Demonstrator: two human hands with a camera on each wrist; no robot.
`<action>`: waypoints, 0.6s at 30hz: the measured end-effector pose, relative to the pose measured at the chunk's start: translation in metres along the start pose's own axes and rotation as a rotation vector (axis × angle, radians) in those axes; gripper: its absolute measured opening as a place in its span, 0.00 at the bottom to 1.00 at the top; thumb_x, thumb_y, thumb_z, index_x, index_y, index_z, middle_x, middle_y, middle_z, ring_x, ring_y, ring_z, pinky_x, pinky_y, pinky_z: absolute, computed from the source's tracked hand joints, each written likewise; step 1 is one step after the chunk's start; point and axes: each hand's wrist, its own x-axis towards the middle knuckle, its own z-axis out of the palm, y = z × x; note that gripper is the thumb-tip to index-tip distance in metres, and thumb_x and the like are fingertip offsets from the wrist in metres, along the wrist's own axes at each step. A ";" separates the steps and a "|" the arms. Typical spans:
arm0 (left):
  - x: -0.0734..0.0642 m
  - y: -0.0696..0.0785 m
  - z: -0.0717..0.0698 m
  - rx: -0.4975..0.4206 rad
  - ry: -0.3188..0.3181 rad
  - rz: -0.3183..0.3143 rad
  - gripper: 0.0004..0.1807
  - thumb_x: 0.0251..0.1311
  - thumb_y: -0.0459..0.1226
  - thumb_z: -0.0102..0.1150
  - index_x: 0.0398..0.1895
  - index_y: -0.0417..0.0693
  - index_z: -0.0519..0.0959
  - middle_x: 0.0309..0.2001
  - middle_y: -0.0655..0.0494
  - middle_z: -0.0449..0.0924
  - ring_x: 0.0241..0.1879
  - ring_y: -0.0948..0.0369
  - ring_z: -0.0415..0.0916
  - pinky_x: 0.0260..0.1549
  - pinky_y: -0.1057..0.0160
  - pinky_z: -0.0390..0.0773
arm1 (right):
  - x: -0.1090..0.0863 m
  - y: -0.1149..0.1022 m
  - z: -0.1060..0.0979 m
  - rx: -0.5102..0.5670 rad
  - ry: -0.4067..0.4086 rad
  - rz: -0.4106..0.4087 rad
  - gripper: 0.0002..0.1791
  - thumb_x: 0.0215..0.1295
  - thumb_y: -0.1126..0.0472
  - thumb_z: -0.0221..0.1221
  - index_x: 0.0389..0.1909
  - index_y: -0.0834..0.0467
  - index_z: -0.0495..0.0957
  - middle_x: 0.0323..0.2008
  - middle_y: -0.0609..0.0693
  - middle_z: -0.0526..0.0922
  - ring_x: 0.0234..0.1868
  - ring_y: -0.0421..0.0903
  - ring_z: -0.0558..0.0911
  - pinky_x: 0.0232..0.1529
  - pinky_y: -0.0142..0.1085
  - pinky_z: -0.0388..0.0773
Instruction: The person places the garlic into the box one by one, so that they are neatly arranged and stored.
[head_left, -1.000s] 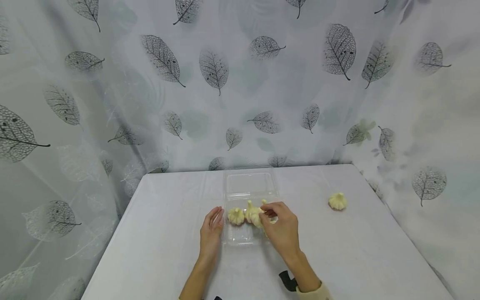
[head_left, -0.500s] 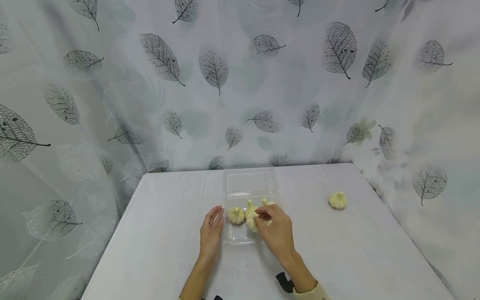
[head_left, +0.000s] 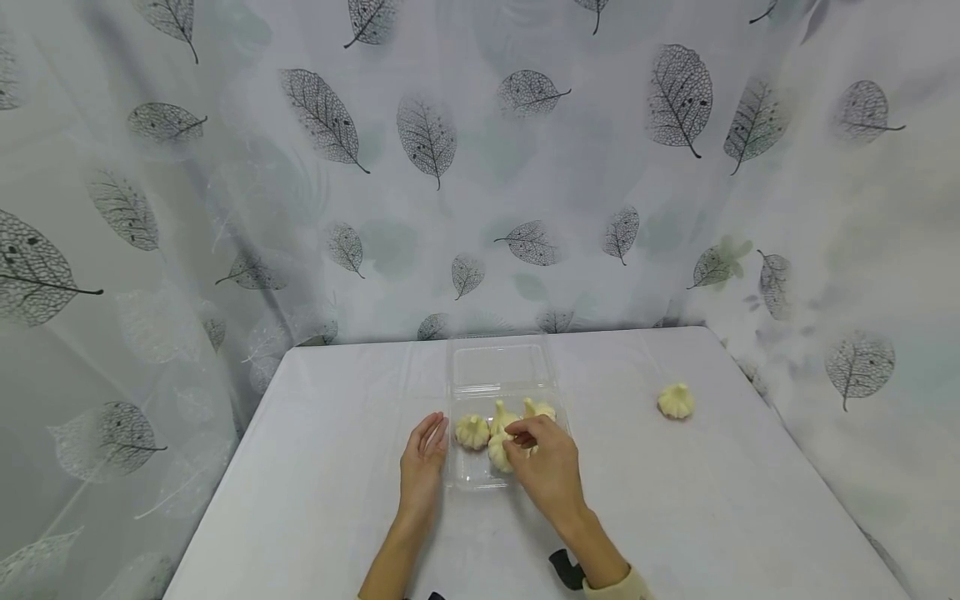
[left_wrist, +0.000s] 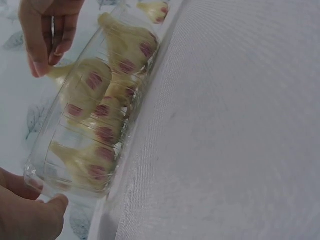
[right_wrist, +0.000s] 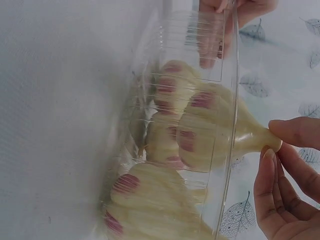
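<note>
A clear plastic box (head_left: 467, 477) with its lid (head_left: 501, 367) folded back lies on the table. Inside are several garlic bulbs, among them one at the left (head_left: 472, 432) and one at the back right (head_left: 540, 408). My right hand (head_left: 553, 471) pinches another garlic bulb (right_wrist: 207, 127) by its stem, between thumb and fingertips. That bulb hangs partly below the box rim, above the others, as the right wrist view shows. My left hand (head_left: 423, 462) rests against the left side of the box, fingers fairly straight; its fingertips touch the box end in the left wrist view.
A single garlic bulb (head_left: 676, 402) sits on the white-covered table (head_left: 750, 500), well right of the box. Behind the table hangs a leaf-patterned curtain (head_left: 480, 167). A black strap piece (head_left: 566, 569) shows by my right wrist.
My right hand has moved left and slightly toward me over the box, carrying the pinched garlic bulb. The bulbs at the back right show more now. My left hand stays in place.
</note>
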 end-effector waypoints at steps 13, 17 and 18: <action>0.001 -0.003 -0.004 0.001 -0.029 -0.014 0.27 0.79 0.29 0.49 0.77 0.40 0.61 0.78 0.43 0.62 0.79 0.50 0.59 0.72 0.68 0.68 | -0.003 0.002 0.003 0.026 -0.033 0.034 0.14 0.49 0.75 0.77 0.35 0.60 0.87 0.34 0.50 0.85 0.31 0.44 0.85 0.32 0.41 0.89; 0.001 -0.003 -0.004 0.004 -0.026 -0.014 0.27 0.79 0.29 0.49 0.77 0.40 0.61 0.78 0.43 0.62 0.78 0.50 0.59 0.71 0.68 0.68 | -0.004 0.003 0.005 0.007 -0.044 0.047 0.13 0.50 0.74 0.76 0.35 0.59 0.87 0.33 0.48 0.85 0.31 0.43 0.85 0.33 0.38 0.89; 0.001 -0.003 -0.004 0.005 -0.025 -0.015 0.27 0.79 0.29 0.49 0.77 0.40 0.61 0.78 0.43 0.62 0.78 0.50 0.59 0.71 0.68 0.68 | -0.005 0.003 0.006 0.000 -0.046 0.048 0.13 0.50 0.74 0.77 0.34 0.59 0.87 0.33 0.48 0.85 0.31 0.43 0.85 0.33 0.37 0.89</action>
